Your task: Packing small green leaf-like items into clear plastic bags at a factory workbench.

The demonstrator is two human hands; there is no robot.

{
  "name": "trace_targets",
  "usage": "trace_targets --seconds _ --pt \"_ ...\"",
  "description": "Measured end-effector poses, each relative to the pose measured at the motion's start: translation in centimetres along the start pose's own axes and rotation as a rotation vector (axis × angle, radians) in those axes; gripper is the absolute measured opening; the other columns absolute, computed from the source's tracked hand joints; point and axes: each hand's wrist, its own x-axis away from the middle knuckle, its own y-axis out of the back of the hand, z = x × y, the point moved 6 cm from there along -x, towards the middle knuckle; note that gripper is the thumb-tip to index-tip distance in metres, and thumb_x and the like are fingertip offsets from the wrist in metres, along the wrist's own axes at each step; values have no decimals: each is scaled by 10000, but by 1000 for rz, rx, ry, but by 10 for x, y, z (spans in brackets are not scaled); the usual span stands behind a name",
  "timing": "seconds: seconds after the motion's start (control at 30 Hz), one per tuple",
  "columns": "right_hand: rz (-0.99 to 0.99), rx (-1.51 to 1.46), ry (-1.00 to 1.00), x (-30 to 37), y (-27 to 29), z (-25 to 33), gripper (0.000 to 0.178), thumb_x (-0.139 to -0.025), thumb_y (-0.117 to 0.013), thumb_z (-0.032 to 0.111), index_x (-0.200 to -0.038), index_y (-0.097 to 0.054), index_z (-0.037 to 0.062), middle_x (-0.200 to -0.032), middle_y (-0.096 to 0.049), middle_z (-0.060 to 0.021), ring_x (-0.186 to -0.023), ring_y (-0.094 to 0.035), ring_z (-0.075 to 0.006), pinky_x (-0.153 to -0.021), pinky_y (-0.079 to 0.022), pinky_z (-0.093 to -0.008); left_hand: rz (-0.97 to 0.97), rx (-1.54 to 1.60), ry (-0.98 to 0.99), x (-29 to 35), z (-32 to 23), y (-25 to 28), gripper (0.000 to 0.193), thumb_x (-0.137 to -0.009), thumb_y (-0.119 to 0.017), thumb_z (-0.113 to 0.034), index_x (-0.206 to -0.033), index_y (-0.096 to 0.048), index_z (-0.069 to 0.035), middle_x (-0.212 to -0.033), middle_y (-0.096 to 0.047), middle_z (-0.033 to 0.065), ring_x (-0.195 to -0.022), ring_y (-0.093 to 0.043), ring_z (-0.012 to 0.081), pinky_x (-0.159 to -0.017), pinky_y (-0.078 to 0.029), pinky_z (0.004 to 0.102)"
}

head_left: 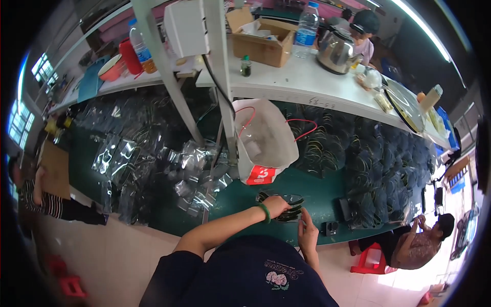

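On the green table in front of me lie several thin, dark curved pieces (pixel 295 209) with pale edges, some in clear, shiny plastic. My left hand (pixel 276 205), with a green bangle at its wrist, reaches across from the left, its fingers bent and closed on the pieces' left side. At their right edge is my right hand (pixel 307 234), its index finger stretched out along them and the other fingers partly hidden. What exactly the pieces are cannot be made out. A small black box-shaped device (pixel 330 228) sits right of my right hand.
A white bag (pixel 266 138) with red handles stands open beyond my hands. Clear plastic sleeves (pixel 197 176) spread to the left, and heaps of dark packed pieces (pixel 381 169) cover the right. A white shelf (pixel 327 94) overhangs the back, beside a metal post (pixel 221 77). A person (pixel 422 243) sits at right.
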Motion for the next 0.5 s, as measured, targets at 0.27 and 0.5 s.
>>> trace_targets --seconds 0.27,0.5 --pt "82 29 36 -4 4 11 468 -1069 -622 53 -1534 -593 86 -1316 -744 -243 -1220 -744 -329 -899 -632 -399 -276 84 -4 20 -8 26 150 -973 -643 -174 -1029 -731 -66 -971 -733 151 -922 -733 386 -800 -588 500" --pt "-194 62 29 -10 57 35 378 -1074 -651 91 -1443 -663 12 -1290 -758 -186 -1139 -748 -272 -974 -587 -384 -1126 102 298 156 40 171 179 -917 -754 -98 -1095 -742 -102 -890 -732 86 -768 -723 302 -695 -574 381"
